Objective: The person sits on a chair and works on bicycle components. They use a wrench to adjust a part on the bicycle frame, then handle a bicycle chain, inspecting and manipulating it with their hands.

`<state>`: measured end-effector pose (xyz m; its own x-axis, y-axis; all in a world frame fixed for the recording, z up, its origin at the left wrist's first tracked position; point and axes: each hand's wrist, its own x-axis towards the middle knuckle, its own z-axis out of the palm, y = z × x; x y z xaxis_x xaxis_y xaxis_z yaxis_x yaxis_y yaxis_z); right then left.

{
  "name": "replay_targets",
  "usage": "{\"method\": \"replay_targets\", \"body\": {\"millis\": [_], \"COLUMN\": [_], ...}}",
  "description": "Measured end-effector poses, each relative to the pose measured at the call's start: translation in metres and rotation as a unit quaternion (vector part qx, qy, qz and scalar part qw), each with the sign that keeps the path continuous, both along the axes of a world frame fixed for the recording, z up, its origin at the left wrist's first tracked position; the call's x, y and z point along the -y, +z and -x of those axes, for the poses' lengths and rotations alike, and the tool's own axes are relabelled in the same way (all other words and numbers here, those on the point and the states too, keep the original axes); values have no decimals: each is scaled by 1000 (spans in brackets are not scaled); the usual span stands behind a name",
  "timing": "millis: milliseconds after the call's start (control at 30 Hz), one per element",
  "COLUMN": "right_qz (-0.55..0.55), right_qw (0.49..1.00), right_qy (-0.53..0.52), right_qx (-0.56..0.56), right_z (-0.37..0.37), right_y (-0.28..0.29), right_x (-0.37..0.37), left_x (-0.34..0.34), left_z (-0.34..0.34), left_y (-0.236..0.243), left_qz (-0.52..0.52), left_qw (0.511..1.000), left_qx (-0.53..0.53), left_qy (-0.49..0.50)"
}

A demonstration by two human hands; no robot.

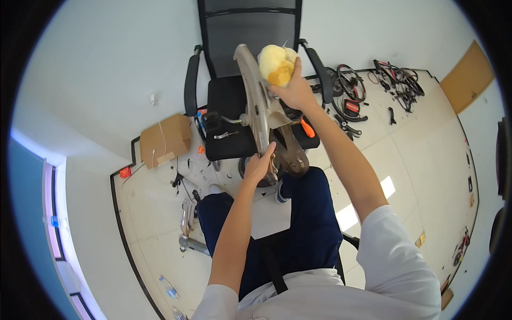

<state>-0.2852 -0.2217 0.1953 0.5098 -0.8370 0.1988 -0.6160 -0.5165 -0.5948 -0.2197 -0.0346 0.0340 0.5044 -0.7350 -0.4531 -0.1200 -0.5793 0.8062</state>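
My left hand (257, 166) grips the lower end of a champagne-coloured metal frame (255, 96), which stands slanting over a black chair seat (221, 149). My right hand (296, 92) holds a soft yellow bundle (274, 61), perhaps cloth, against or just beside the frame's upper part. A wider metal piece (295, 157) of the frame extends down near my right knee. On the seat lie a black pedal (212, 121) on a crank, a small silver tool (226, 135) and an orange-handled tool (307, 128).
A cardboard box (160, 144) sits by the wall at left. Dismantled bike parts (400, 82) and wheels (351, 80) lie along the back wall at right. Metal parts (188, 218) and plastic bottles (170, 288) are on the floor beside my left leg.
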Motion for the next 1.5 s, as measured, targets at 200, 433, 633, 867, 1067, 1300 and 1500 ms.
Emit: {"method": "replay_targets", "body": {"millis": [200,433,633,867,1067,1300,1500], "right_qz": [27,23,72,90,105,180,190], "right_qw": [999,999,991,986,971,933,952], "right_qy": [35,31,109,137,205,297,224], "right_qx": [-17,-31,-11,-39,-59,-93,-89], "right_z": [-7,-16,-13,-27,-38,-31,-11], "right_y": [1,15,98,143,178,259,308], "right_x": [-16,-23,-6,1,1,-2,-9], "left_x": [-49,-96,-88,-86,-86,-86,-103], "left_z": [-9,4,20,18,17,23,25], "left_y": [-37,-44,-49,-55,-60,-48,-58], "left_qz": [75,75,76,93,108,100,76], "left_qw": [989,892,907,914,917,929,931], "left_qx": [-104,-438,-404,-385,-371,-345,-345], "left_qy": [72,88,92,90,99,88,95]}}
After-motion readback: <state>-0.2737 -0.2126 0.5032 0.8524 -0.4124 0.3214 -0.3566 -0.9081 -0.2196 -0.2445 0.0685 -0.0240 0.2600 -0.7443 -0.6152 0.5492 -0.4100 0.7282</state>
